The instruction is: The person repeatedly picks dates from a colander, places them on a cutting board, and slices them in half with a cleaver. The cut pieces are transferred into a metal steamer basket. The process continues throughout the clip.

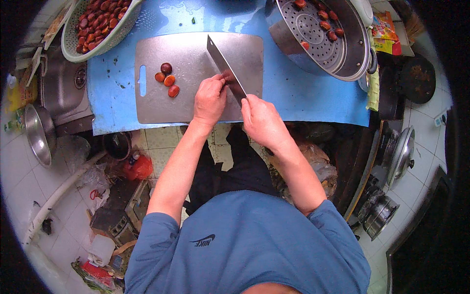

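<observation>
A metal cutting board [154, 106] lies before me with several chestnuts [169, 80] grouped on its left part. My right hand [262, 119] grips a cleaver [224, 68] by its handle, the blade slanting up and to the left across the board. Close against the blade, the bunched fingers of my left hand [210, 99] point toward it. Whatever those fingertips may pinch is hidden by the hand; a reddish patch shows on the blade beside them.
A pale green colander [82, 57] full of chestnuts stands at the upper left. At the upper right, a steamer pot [290, 44] holds several chestnuts on its perforated tray. Blue sheeting [312, 103] covers the table. A sink [64, 88] and a metal bowl [38, 136] are at left.
</observation>
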The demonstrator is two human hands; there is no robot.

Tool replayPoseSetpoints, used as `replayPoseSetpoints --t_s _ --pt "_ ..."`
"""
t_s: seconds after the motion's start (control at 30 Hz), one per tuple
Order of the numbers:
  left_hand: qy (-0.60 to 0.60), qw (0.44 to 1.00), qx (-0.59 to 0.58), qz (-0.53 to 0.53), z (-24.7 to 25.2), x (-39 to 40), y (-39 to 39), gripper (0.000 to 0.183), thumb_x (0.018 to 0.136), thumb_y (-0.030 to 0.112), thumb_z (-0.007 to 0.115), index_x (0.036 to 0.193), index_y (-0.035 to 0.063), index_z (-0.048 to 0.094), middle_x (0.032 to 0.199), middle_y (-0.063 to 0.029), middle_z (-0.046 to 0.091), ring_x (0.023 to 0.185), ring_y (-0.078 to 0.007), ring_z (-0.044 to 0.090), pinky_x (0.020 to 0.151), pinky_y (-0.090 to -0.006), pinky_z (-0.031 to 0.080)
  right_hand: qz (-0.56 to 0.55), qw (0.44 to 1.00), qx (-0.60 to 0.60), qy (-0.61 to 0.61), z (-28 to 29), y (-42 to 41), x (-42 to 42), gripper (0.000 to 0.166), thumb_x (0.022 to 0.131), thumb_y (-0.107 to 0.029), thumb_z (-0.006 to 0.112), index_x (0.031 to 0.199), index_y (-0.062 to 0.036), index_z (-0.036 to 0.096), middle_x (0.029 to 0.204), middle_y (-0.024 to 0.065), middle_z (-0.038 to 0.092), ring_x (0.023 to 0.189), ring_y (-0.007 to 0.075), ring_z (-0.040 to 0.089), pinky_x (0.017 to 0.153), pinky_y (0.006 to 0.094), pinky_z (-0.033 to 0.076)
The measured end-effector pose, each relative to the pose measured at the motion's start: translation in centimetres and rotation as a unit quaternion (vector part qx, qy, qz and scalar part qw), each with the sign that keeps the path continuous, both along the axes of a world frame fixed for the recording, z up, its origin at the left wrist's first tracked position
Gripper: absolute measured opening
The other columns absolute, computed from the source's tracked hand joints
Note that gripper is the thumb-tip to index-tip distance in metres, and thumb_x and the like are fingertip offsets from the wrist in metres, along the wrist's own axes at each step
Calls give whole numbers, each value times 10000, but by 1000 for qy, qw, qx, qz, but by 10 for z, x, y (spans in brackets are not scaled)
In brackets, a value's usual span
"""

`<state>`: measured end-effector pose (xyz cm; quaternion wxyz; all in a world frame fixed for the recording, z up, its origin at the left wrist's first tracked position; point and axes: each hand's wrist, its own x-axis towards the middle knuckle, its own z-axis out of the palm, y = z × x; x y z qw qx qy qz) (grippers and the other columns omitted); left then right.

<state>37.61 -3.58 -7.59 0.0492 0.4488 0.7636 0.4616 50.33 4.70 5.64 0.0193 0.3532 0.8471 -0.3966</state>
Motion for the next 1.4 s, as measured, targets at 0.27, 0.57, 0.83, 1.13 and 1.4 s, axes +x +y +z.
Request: replayPoseSetpoints --t_s 0.27,0.57,0.83,1.13,1.4 --pt "6 1000 -2 27 -1 -1 4 270 797 47 751 1058 66 685 1026 -102 715 932 -277 684 822 -374 560 -91 971 142 170 21 -5 3 239 981 -84 549 1167 49 618 886 236 635 792 434 625 709 484 529" --pt "-153 974 166 28 126 15 56 291 822 -5 775 1096 13 679 1070 -78 626 902 -154 697 797 -281 603 -128 980 72 135 -33 -4 31 272 955 -118 574 1183 17 636 948 247 647 894 441 629 778 488 526" --pt "-91 953 288 -1 181 25 117 534 753 123 871 1237 66 654 1121 -105 642 838 -179 668 721 -300 578 -54 989 -16 134 -35 -11 32 270 942 -115 593 1183 -6 647 1097 218 685 1019 399 646 853 444 522" --pt "20 974 -89 207 54 -38 -82 280 878 73 725 1152 40 677 1165 -134 637 998 -267 642 841 -366 537 -108 983 21 147 -25 -19 28 249 966 -104 603 1190 -6 651 960 197 684 840 361 666 740 412 535" --pt "-57 980 -68 177 12 -42 -74 212 880 81 714 1089 44 709 1081 -125 702 977 -282 671 868 -373 538 -104 983 13 153 -34 -26 28 238 954 -109 626 1162 1 662 960 195 685 835 360 671 741 404 539"
